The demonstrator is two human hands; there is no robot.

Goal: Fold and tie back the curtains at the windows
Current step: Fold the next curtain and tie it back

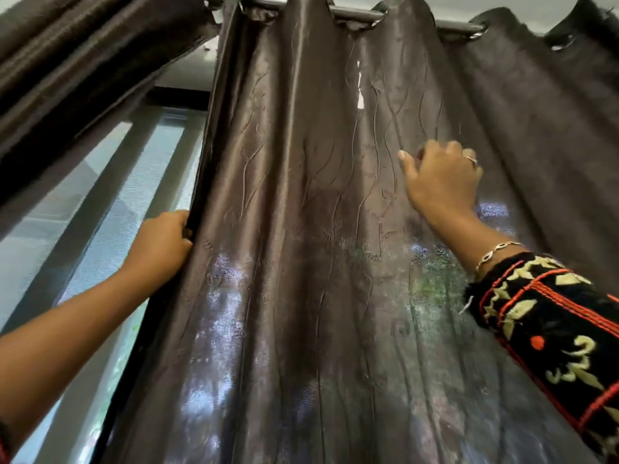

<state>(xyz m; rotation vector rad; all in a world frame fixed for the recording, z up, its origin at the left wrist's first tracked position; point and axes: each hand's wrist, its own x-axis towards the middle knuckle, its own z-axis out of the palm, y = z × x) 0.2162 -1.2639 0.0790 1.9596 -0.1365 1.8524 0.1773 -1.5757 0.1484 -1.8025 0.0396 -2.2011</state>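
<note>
Brown satin, shiny and slippery, hangs full across the glass: the curtain [301, 229] is spread out along its rod [355, 13], not yet gathered, let alone tied. My left hand [160, 246] has its fingers curled round the curtain's left edge, gripping the hem where it meets the bare window [100, 202]. My right hand [442, 179] is higher, against the middle of the cloth. Its fingers are bent into the fabric and the thumb sticks out to the left. The hand is blurred, though, and I cannot tell whether I have a pleat pinched or only knuckles resting on it. A second curtain [67, 61] is drawn up and away at upper left.

I judge this to be the start of the folding: bring the edge across towards my right hand, pleat by pleat.

Several things could spoil it from here:
- The cloth is slick, so a loose hold on the right would let the folds slide out as fast as I stack them.
- Pulling down instead of sideways would load the eyelets [477, 34] and could jam them on the rod.
- A bright slit [360, 85] high in the fabric lets light through, and a hard tug could lengthen it.
- My ring [470, 159] and bracelet [499, 251] could catch on the raised stitching as I sweep across.
</note>
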